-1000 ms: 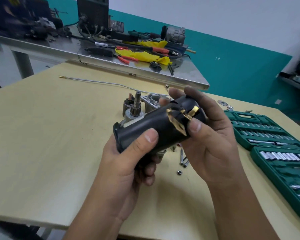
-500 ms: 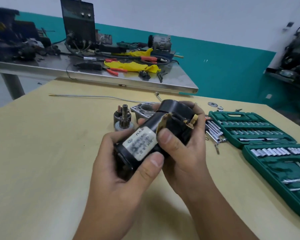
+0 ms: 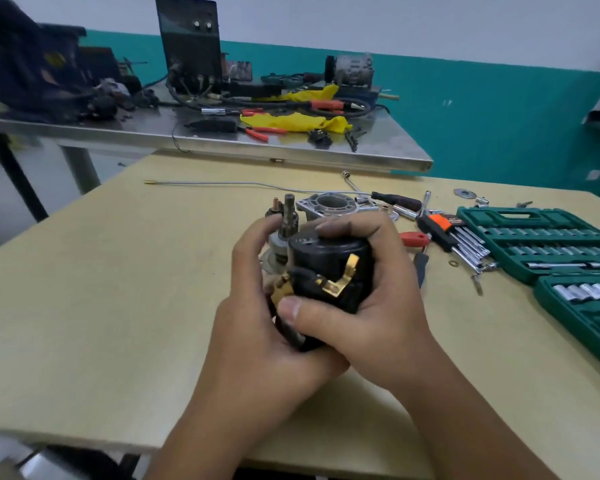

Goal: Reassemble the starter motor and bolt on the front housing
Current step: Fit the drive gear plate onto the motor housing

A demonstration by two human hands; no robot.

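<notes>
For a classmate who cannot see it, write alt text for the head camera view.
Both hands, left hand and right hand, grip a black starter motor body with brass terminals above a wooden table. Behind it lie a grey front housing, loose tools and open green socket cases.

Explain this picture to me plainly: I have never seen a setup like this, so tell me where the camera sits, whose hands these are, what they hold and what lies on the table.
There is no machine here, only a person working with bare hands. The one picture comes from a camera worn on the person's head, looking forward and down.

The left hand and right hand together grip a black motor body with brass terminals, part of a starter motor.

On the wooden table behind it lie a grey metal front housing, a shaft assembly standing upright, a set of hex keys, and an open green socket set case to the right. A long thin rod lies further back.

Beyond stands a steel bench cluttered with tools.
</notes>
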